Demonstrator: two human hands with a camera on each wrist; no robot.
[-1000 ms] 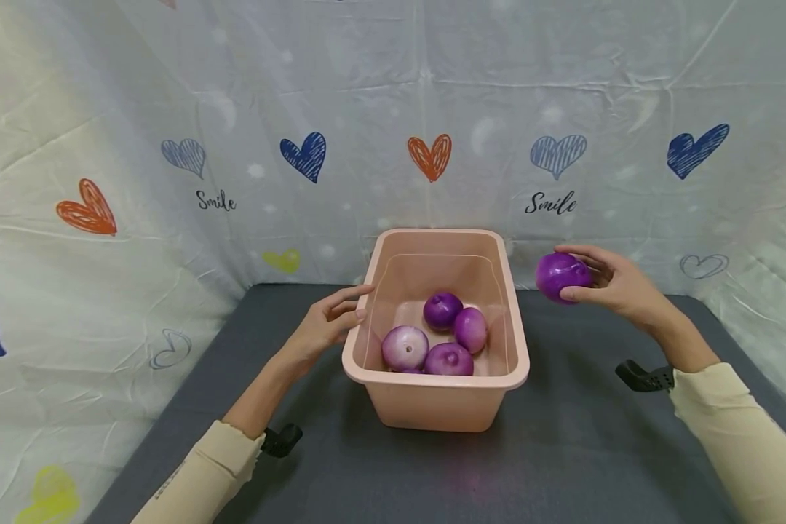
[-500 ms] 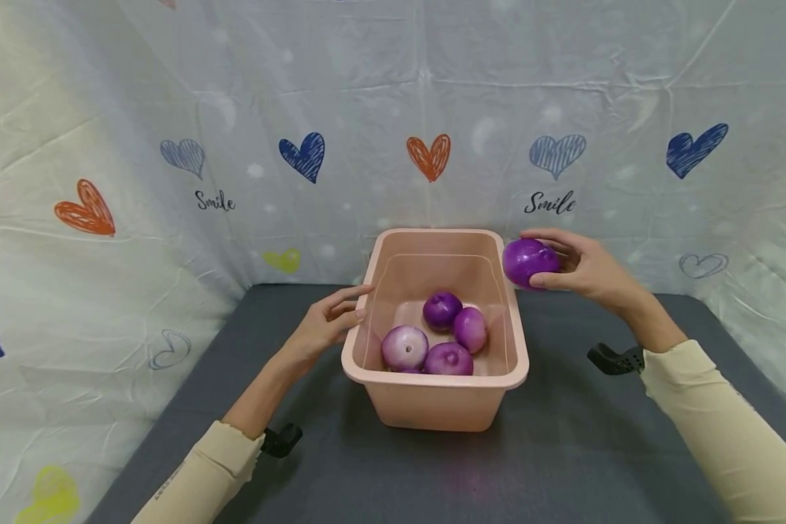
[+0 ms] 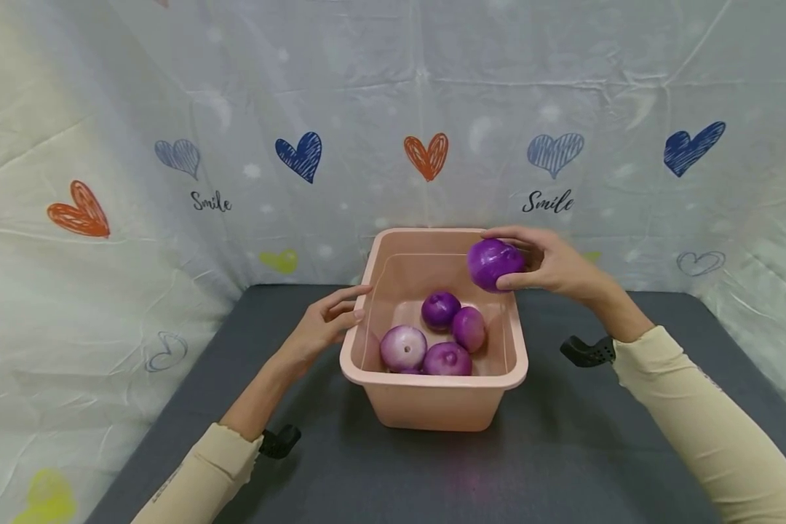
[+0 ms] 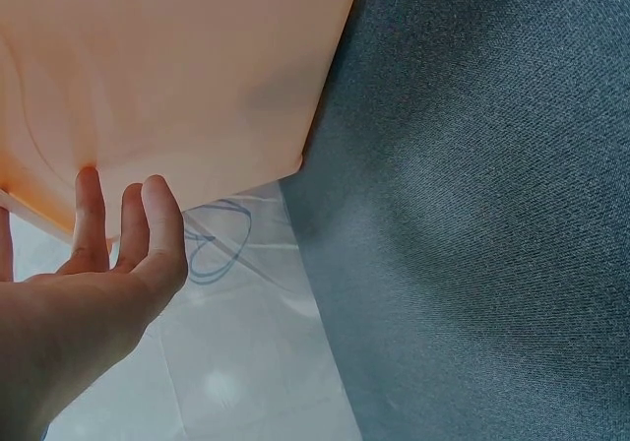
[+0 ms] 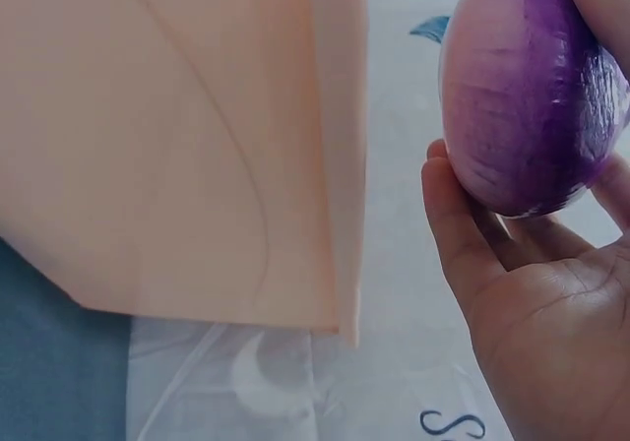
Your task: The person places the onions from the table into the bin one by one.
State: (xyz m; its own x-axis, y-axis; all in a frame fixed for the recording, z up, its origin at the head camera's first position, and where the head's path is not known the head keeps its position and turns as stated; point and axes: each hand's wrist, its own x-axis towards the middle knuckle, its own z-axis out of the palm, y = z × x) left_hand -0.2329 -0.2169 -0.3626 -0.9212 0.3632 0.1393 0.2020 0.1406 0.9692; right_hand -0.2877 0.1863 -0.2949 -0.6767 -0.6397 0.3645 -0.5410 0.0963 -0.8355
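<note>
My right hand (image 3: 560, 271) grips a purple onion (image 3: 488, 265) between thumb and fingers, above the right rim of a pink plastic bin (image 3: 435, 407). In the right wrist view the onion (image 5: 532, 96) looks glossy, paler on one side, and part of it is hidden by the thumb. My left hand (image 3: 322, 329) touches the bin's left side near the rim with fairly straight fingers; in the left wrist view its fingertips (image 4: 89, 190) meet the outer wall. Several onions lie on the bin's floor, among them a pale one (image 3: 403, 348) and a dark one (image 3: 441, 310).
The bin stands on a dark grey table (image 3: 426, 480). Behind it hangs a pale curtain (image 3: 367, 80) printed with hearts and "Smile". Black bands (image 3: 279, 442) sit at both wrists.
My right hand has carried the onion leftward, from beside the bin to over its right rim. The left hand stays at the bin's side, and the onions inside have not moved.
</note>
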